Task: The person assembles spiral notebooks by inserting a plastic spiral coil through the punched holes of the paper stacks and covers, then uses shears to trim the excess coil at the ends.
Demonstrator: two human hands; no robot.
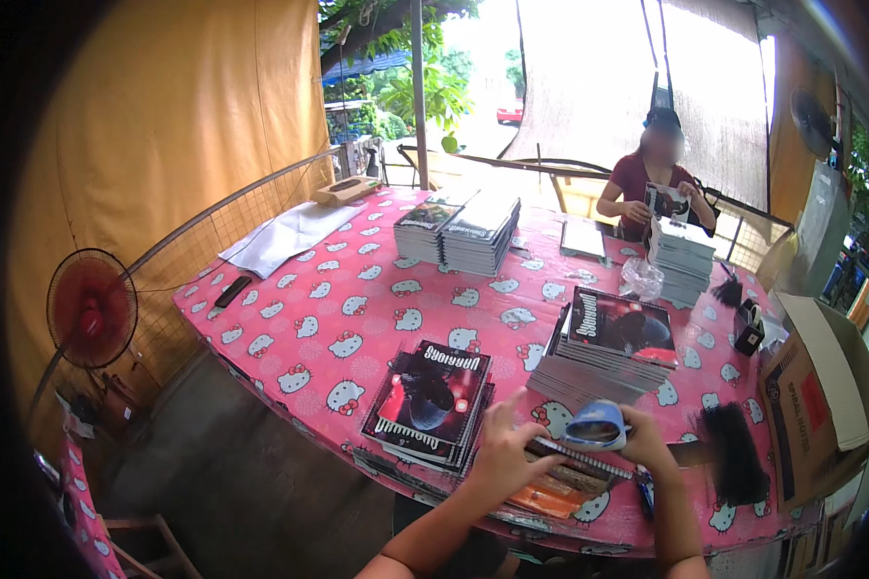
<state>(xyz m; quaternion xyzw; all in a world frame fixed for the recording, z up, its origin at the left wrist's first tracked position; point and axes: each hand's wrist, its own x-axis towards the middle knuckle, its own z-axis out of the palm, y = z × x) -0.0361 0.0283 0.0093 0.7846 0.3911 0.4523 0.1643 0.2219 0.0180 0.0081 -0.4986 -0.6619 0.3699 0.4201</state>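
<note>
A spiral notebook (562,481) with orange and brown on its cover lies at the near edge of the table, its coil edge facing up and away. My left hand (504,446) grips its left end, thumb on top near the coil. A rounded blue-and-white handheld tool (596,426), its exact kind unclear, is in my right hand (647,442), above the coil's right part. Just left of my left hand sits a stack of dark-covered notebooks (425,398). Beyond my hands stands a taller stack of similar notebooks (616,333).
A pink patterned tablecloth (299,328) covers the table. Further stacks stand at the back (462,232) and back right (681,261), where another person (652,183) holds a notebook. Black coils (734,454) and an open cardboard box (821,405) are at right. A fan (92,309) stands left.
</note>
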